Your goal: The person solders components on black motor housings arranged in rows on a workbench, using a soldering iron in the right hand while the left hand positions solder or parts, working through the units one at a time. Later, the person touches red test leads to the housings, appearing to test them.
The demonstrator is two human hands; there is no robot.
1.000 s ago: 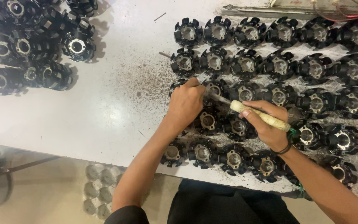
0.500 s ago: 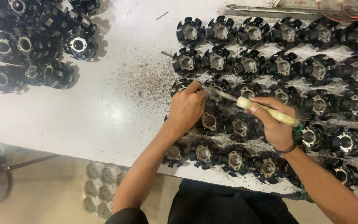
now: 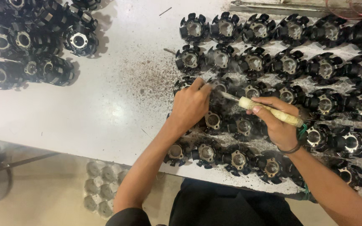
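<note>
Since a second ago my right hand [image 3: 279, 125] has tilted the cream-handled soldering iron [image 3: 269, 112] flatter, fist closed round it. Smoke, I think, rises at its tip, where my left hand [image 3: 191, 104] pinches the black finned stator core [image 3: 219, 86].

Cores [image 3: 254, 62] right, pile [image 3: 38, 42] left

Bright, even overhead light; soft shadows, mild glare, sharp focus.

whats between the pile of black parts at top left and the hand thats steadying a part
In the head view, only bare white table speckled with dark debris lies between the pile and the left hand. No part sits on that stretch.
</note>
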